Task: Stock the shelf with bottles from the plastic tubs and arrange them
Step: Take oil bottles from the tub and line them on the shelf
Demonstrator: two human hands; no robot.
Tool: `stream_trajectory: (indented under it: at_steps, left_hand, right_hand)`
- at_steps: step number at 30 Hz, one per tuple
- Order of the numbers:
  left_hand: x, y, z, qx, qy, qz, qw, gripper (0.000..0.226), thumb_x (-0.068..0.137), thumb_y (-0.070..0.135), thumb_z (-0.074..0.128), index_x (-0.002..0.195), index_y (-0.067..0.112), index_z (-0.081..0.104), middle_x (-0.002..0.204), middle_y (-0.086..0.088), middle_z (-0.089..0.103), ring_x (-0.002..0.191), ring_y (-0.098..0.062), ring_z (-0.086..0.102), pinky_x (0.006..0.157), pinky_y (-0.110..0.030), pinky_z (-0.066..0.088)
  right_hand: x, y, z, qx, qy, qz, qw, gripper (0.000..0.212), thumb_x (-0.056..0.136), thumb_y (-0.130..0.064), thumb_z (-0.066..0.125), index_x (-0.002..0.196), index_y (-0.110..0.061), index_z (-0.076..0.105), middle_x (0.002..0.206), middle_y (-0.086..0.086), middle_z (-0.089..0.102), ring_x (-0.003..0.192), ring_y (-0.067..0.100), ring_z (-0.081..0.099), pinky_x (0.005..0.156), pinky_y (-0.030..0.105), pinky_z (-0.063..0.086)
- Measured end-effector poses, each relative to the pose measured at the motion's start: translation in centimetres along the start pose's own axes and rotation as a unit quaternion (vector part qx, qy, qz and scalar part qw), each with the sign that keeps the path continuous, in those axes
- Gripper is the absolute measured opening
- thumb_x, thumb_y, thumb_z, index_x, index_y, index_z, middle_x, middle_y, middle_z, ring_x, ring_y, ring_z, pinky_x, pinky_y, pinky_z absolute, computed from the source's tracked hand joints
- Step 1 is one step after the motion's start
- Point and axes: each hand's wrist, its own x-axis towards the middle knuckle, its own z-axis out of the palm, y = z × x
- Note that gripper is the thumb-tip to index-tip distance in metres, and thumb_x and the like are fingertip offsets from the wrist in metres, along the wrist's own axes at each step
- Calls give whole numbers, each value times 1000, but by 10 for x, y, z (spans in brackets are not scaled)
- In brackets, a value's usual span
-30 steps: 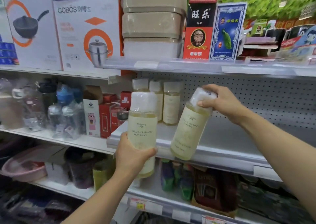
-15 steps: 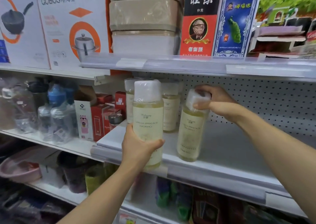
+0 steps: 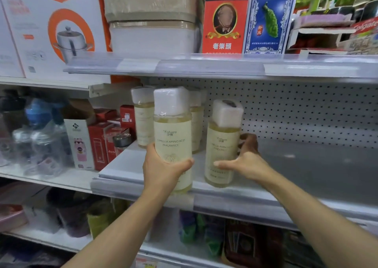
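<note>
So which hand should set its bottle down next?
Left hand: it grips the front bottle at the shelf edge. Right hand holds a bottle seemingly already standing.

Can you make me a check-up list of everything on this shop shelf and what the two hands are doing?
Surface: grey shelf, mostly bare on the right, dotted back panel behind.
Job's things: left bottle held upright at the shelf's front edge; right bottle standing on the shelf; more bottles at the back.
Clutter: red boxes and clear drink bottles on the next shelf to the left.
Hands: left hand grips the left bottle; right hand wraps round the right bottle.
Cables: nothing seen.
Surroundings: pot box and card boxes on the shelf above; blurry goods below.
</note>
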Motion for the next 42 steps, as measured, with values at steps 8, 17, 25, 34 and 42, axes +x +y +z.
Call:
stream_trajectory:
  at_steps: [8,17,25,34,42]
  left_hand:
    - [28,-5,5,-21,-12,2,1000,67,56,18,91,104,27,45,106,6,62,102,-16,60,81,-32,52]
    - [60,-15,30,-47,-22,2,999,66,58,9,89,98,34,43,96,12,59,89,-2,57,67,-17,48]
    - [85,-27,57,-17,-6,-8,1000,75,57,17,90,114,24,43,106,6,60,98,-15,58,76,-25,48]
    - [90,-36,74,-26,-13,13,1000,76,56,13,90,118,19,46,104,6,62,93,-7,61,56,-10,50]
    - [90,-38,80,-21,-19,24,999,75,57,13,89,117,21,44,106,6,60,97,-11,60,65,-18,53]
  right_hand:
    - [31,17,43,20,117,23,993,84,55,-39,89,111,-14,32,111,2,53,103,24,57,83,36,53]
    - [115,31,38,50,135,12,990,61,62,-16,88,109,-6,49,114,7,60,98,20,58,76,26,47]
    - [175,35,42,62,152,27,986,68,67,-15,85,118,-3,42,124,13,56,114,28,56,89,33,48]
    - [201,37,44,47,158,21,986,68,68,-19,85,117,-1,41,122,14,56,114,29,55,87,34,47]
    - [210,38,50,31,168,32,985,79,64,-26,87,121,-2,38,124,16,52,115,31,53,89,40,49]
